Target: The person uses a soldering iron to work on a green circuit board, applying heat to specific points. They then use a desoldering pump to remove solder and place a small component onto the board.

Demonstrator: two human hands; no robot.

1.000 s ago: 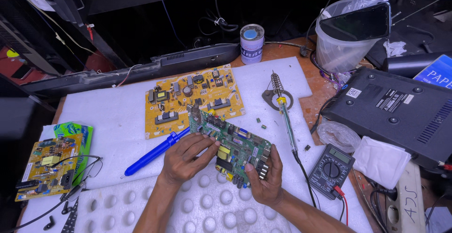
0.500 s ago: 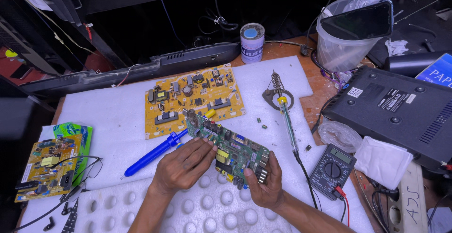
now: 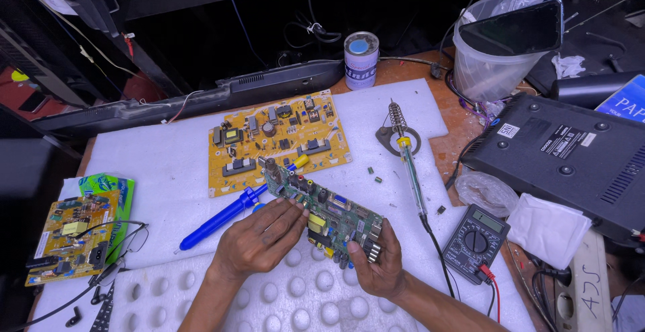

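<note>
Both my hands hold a green circuit board (image 3: 321,212) tilted above the white foam sheet (image 3: 168,164). My left hand (image 3: 259,241) grips its near long edge from below left. My right hand (image 3: 378,268) clasps the board's right end, thumb over the connectors. A blue desoldering pump (image 3: 222,218) with a yellow tip lies just left of the board, touching neither hand. Behind it rests a larger yellow circuit board (image 3: 275,140) flat on the foam.
A soldering iron (image 3: 408,164) lies on its coil stand to the right, a multimeter (image 3: 478,241) beside it. A black box (image 3: 564,157), a clear plastic tub (image 3: 494,57), a small tin (image 3: 361,60) and a small yellow board (image 3: 70,238) at left surround the foam.
The green board has been tipped a little more upright and shifted slightly toward me; my hands kept their grip on it. Nothing else on the bench moved.
</note>
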